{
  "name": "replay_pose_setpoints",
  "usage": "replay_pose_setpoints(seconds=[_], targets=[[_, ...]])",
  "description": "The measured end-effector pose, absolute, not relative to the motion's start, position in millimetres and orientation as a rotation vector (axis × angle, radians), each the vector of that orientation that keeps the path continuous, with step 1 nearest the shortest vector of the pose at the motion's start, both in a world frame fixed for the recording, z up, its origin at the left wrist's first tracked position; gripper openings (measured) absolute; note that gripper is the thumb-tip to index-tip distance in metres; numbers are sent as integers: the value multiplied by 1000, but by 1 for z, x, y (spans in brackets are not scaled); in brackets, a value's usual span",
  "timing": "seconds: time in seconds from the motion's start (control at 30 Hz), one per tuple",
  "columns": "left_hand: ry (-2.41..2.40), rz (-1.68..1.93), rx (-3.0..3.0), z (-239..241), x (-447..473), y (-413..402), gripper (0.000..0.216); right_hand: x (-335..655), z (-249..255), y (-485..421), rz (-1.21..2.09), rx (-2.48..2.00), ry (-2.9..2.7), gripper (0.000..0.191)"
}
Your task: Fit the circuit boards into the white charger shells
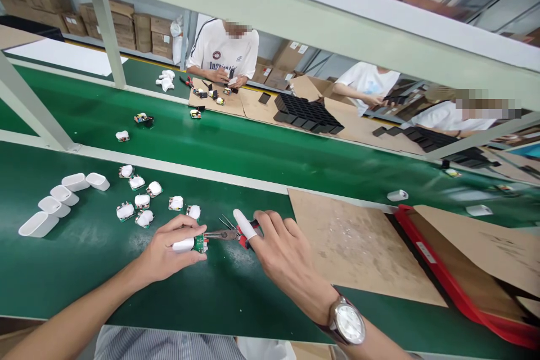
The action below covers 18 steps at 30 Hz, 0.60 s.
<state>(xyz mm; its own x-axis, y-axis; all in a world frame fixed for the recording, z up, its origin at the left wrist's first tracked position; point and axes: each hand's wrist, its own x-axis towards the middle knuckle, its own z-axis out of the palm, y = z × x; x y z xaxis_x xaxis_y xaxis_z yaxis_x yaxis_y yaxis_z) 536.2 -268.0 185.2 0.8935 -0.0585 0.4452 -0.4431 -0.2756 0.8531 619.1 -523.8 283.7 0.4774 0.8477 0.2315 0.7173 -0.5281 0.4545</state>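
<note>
My left hand (175, 244) is closed round a white plastic housing (184, 245), with a green circuit board (199, 243) sticking out of its right end. In my right hand (280, 242) is a pair of needle-nose pliers (225, 234) with red and black handles. Their tips reach the board's outer edge; whether the jaws grip anything is too small to tell. A white cover sits on one finger of that hand. Several boards topped with white padding (142, 201) lie beyond my left hand. Open white housings (64, 195) stand in a row at the left.
A cardboard sheet (358, 242) and a red tray (451, 287) lie at the right. Across the green conveyor belt (253, 138), other people work beside black trays (307, 113). A pale metal frame (270, 5) crosses above.
</note>
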Motion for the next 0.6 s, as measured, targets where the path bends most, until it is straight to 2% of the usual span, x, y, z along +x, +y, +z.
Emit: replay_pose_setpoints(seconds=[0.3, 0.6], targets=[[-325, 462, 1860, 185, 537, -268, 43, 631, 275, -535, 723, 2501, 1284, 46], [-344, 512, 1850, 195, 538, -271, 37, 626, 252, -552, 735, 2592, 1227, 63]])
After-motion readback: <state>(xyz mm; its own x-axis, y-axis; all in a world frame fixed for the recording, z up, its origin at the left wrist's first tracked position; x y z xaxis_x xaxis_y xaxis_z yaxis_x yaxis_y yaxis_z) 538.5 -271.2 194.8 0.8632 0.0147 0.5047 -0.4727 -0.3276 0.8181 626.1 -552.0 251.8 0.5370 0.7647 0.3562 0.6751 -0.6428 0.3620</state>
